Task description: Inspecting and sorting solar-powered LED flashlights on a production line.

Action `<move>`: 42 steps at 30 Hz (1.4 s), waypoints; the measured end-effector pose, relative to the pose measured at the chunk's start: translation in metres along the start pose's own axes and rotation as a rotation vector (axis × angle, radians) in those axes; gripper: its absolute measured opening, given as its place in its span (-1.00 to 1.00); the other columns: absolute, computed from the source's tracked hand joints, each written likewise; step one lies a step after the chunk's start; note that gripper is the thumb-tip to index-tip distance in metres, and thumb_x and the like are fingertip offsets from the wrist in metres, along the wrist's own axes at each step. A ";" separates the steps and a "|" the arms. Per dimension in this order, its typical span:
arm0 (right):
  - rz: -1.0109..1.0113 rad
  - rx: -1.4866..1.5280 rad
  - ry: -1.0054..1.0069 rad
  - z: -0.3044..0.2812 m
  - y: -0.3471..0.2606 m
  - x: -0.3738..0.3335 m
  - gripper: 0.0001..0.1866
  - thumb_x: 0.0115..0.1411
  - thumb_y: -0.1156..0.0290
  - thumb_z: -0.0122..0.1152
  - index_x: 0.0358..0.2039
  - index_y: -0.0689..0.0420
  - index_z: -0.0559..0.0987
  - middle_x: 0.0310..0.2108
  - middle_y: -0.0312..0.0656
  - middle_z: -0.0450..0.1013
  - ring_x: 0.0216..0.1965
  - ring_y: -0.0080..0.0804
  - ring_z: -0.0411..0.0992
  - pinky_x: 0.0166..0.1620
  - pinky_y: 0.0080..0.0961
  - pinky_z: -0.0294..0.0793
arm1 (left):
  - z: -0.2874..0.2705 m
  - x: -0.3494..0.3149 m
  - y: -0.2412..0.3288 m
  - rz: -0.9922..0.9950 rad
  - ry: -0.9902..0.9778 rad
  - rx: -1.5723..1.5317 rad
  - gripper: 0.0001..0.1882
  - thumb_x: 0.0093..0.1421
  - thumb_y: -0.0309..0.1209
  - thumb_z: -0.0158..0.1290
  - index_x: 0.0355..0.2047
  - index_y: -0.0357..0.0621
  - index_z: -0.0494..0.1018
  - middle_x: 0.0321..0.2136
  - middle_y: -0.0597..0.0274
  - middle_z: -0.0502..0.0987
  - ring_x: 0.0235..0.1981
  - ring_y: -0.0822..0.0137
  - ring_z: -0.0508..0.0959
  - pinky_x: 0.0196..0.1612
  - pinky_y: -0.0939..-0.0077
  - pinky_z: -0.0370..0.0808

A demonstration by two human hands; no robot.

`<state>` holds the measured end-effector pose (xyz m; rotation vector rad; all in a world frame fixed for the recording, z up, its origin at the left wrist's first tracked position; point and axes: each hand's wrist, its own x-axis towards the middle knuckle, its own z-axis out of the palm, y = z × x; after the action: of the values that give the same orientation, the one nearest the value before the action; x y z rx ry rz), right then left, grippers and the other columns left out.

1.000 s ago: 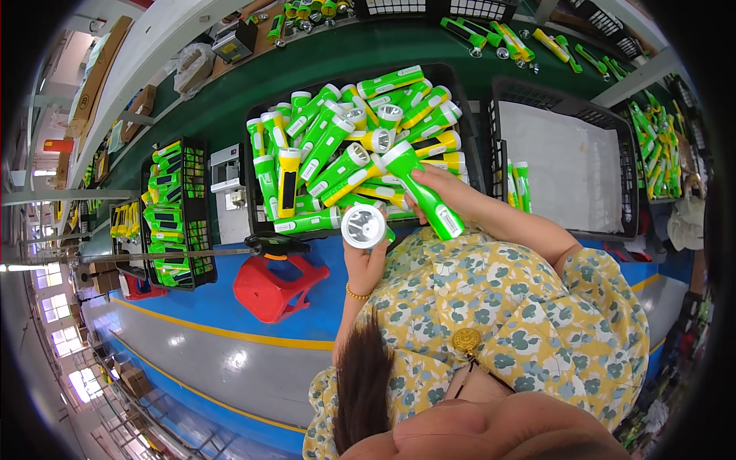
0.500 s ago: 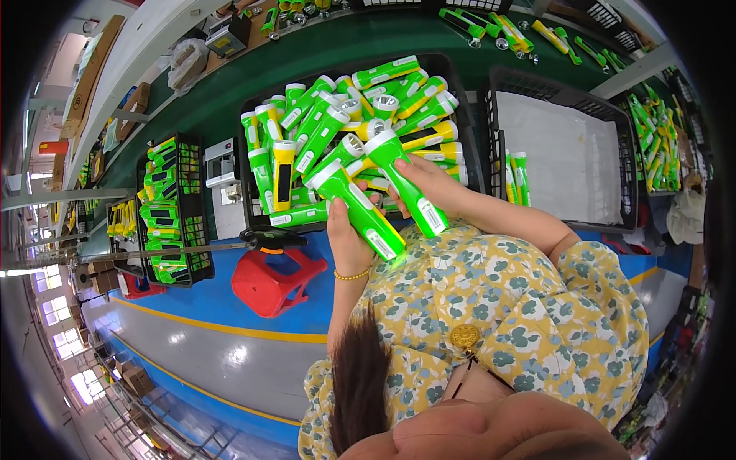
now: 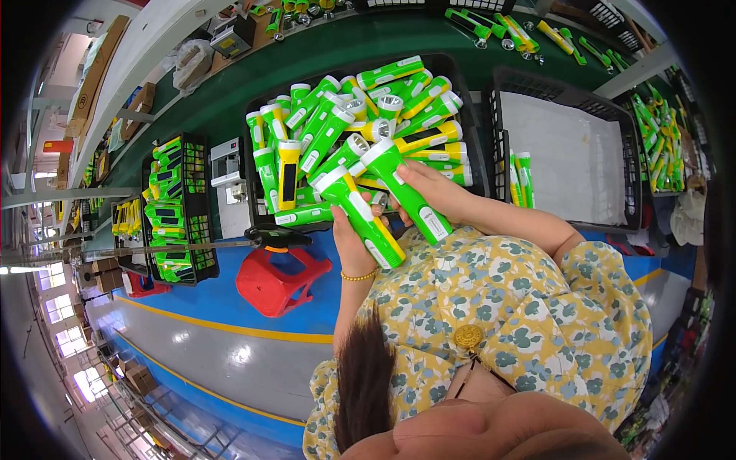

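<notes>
In my left hand [image 3: 354, 244], closed around its body, is a green flashlight [image 3: 363, 221] with a white-rimmed head, yellow edge and pale switch. My right hand [image 3: 431, 186] grips a second green flashlight [image 3: 414, 205], thumb on its side near the switch. Both slant side by side before my chest, heads pointing away from me and wide tail ends toward me. Some fingers of each hand are hidden behind the flashlights. Just beyond lies a heap of green and yellow flashlights [image 3: 326, 130] in a black crate [image 3: 477, 142].
To the right stands a black crate [image 3: 635, 172] with a white sheet [image 3: 567, 153] and a few flashlights [image 3: 524, 182]. On the left are a grey-white device [image 3: 226, 172], a filled black crate [image 3: 201, 218] and a red stool [image 3: 264, 284]. Flashlight parts [image 3: 521, 37] lie across the green bench [image 3: 368, 42].
The right flashlight's head has come slightly down and toward me. A green glow at the left flashlight's tail end no longer shows. Both hands keep their grips, and the whole view has shifted slightly.
</notes>
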<state>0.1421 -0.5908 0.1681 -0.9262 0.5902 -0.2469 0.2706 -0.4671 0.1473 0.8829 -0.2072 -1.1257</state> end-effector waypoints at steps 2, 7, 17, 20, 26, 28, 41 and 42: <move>0.016 0.047 -0.023 -0.001 0.001 0.000 -0.60 0.33 0.05 -0.25 -0.11 0.14 0.32 -0.45 -0.20 0.41 -0.54 -0.47 0.40 -0.46 -0.49 0.47 | -0.002 0.000 -0.001 0.010 0.000 0.019 -0.40 0.25 0.12 -0.26 -0.09 -0.21 0.29 -0.33 0.24 0.44 -0.41 0.39 0.47 -0.47 0.51 0.49; 0.159 0.254 -0.110 -0.006 0.000 0.002 -0.59 0.34 0.09 -0.25 0.00 0.12 0.29 -0.25 -0.21 0.40 -0.32 -0.46 0.41 -0.22 -0.47 0.45 | -0.010 0.002 -0.003 -0.120 -0.125 -0.277 -0.33 0.26 0.08 -0.22 0.21 -0.09 0.05 -0.27 0.35 0.39 -0.41 0.49 0.37 -0.36 0.56 0.41; -0.032 -0.068 -0.091 0.003 0.002 -0.005 -0.35 0.21 0.33 0.10 0.23 0.18 0.05 -0.05 -0.16 0.32 -0.04 -0.49 0.31 -0.04 -0.49 0.38 | -0.016 0.005 0.000 -0.302 -0.356 -0.753 -0.31 0.25 0.03 -0.15 0.25 -0.07 -0.01 -0.17 0.41 0.37 -0.30 0.49 0.38 -0.23 0.48 0.40; 0.028 0.014 -0.076 0.002 0.005 -0.002 -0.33 0.19 0.30 0.14 0.21 0.21 0.07 -0.06 -0.15 0.33 -0.06 -0.48 0.35 -0.10 -0.44 0.44 | -0.017 0.007 -0.002 -0.314 -0.320 -0.781 -0.29 0.23 0.03 -0.13 0.25 -0.07 -0.01 -0.14 0.40 0.37 -0.24 0.48 0.39 -0.20 0.46 0.40; 0.151 0.290 -0.094 -0.002 0.002 0.000 -0.45 0.21 0.20 0.11 0.10 0.20 0.21 -0.09 -0.17 0.38 -0.14 -0.44 0.45 -0.13 -0.35 0.51 | -0.018 0.009 0.000 -0.385 -0.303 -0.884 -0.45 0.30 -0.16 -0.31 0.21 -0.21 0.06 0.03 0.15 0.34 0.00 0.24 0.40 0.05 0.22 0.36; 0.223 0.476 -0.210 -0.008 0.005 -0.001 -0.49 0.24 0.16 0.05 0.08 0.19 0.24 -0.09 -0.15 0.39 -0.13 -0.42 0.45 -0.10 -0.35 0.49 | -0.013 0.007 0.003 -0.397 -0.147 -0.912 -0.48 0.29 -0.23 -0.33 0.20 -0.22 0.09 0.16 0.06 0.22 0.17 0.14 0.26 0.18 0.12 0.22; 0.402 0.608 -0.119 -0.017 0.012 -0.009 -0.51 0.28 0.04 -0.23 -0.02 0.18 0.37 -0.32 -0.20 0.41 -0.37 -0.39 0.43 -0.37 -0.47 0.52 | -0.019 -0.003 -0.001 -0.330 -0.282 -0.825 -0.33 0.19 -0.06 -0.01 0.21 -0.09 0.10 -0.01 0.17 0.27 -0.13 0.36 0.33 -0.23 0.53 0.38; 0.352 0.568 -0.128 -0.017 0.014 -0.009 -0.47 0.27 -0.05 -0.23 -0.02 0.14 0.37 -0.36 -0.24 0.40 -0.41 -0.44 0.41 -0.42 -0.52 0.50 | -0.016 -0.004 0.002 -0.331 -0.253 -0.734 -0.36 0.22 -0.04 -0.07 0.20 -0.09 0.11 -0.01 0.18 0.29 -0.14 0.35 0.34 -0.21 0.51 0.38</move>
<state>0.1242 -0.5901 0.1518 -0.2789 0.5154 -0.0298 0.2790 -0.4553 0.1388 0.1178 0.1538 -1.4814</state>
